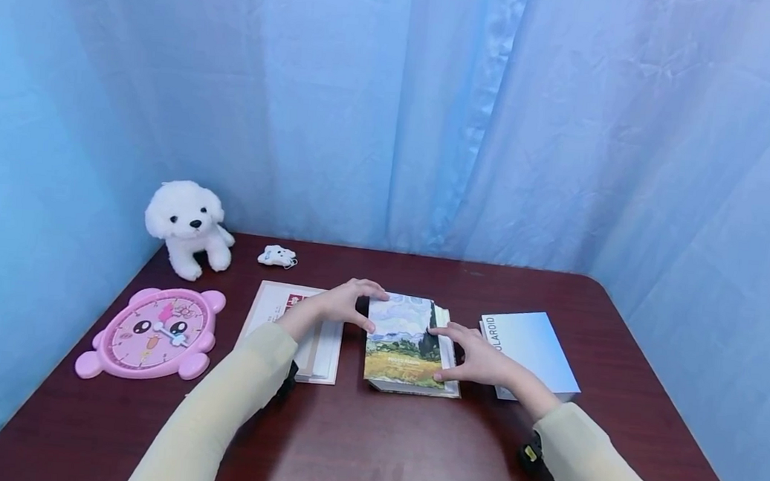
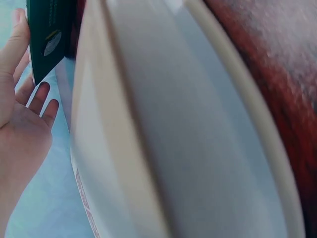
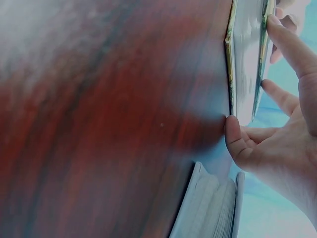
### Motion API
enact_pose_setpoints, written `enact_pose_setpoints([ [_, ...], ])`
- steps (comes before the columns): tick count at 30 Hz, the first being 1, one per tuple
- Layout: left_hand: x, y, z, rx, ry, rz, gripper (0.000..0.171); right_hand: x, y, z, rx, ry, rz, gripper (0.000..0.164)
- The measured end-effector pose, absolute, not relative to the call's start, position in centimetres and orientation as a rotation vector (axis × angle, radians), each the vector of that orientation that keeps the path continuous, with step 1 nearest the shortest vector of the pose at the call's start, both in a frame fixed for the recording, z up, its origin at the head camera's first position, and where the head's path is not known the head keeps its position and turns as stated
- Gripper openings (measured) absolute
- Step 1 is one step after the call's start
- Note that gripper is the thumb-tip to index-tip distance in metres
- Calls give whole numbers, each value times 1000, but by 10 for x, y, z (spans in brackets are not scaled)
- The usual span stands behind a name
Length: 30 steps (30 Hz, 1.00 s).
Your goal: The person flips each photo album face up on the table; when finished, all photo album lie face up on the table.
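Note:
A thick photo album (image 1: 405, 339) with a painted landscape cover lies on the table between both hands. My left hand (image 1: 343, 301) holds its upper left corner, thumb at the left side and fingers at the top edge. The left wrist view shows the album's dark green spine (image 2: 49, 42) beside that hand's thumb and fingers. On the opposite side, my right hand (image 1: 484, 358) grips the right part, thumb low on the cover and index finger higher up. In the right wrist view its little finger (image 3: 233, 131) reaches down beside the lower cover. Pale page edges (image 3: 247, 54) show between the covers.
A white book (image 1: 273, 307) with red marks lies left, partly under my left forearm. A pale blue POLAROID book (image 1: 532, 348) lies right. Further left are a pink clock (image 1: 153, 332), a white plush dog (image 1: 188, 223) and a small white toy (image 1: 278, 256) on the dark table (image 1: 370, 448).

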<state>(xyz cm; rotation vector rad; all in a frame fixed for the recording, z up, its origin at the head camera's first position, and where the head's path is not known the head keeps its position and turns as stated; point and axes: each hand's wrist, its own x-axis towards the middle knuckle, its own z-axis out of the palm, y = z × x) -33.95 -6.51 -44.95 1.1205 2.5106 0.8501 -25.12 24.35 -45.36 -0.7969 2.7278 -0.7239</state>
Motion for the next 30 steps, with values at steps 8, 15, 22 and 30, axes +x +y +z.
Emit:
enact_pose_setpoints([
  [8, -336, -63, -445, 1097, 2540, 809, 67, -252, 247, -451, -817, 2731, -698, 83],
  [15, -326, -54, -438, 1076, 2621, 877, 67, -245, 261, -439, -834, 2812, -700, 81],
  [22, -306, -32, -417, 1092, 2657, 979, 68, -237, 287, -418, -792, 2876, -767, 82],
  [30, -277, 2, -400, 1084, 2685, 1011, 73, -232, 336, -409, -814, 2987, -818, 79],
])
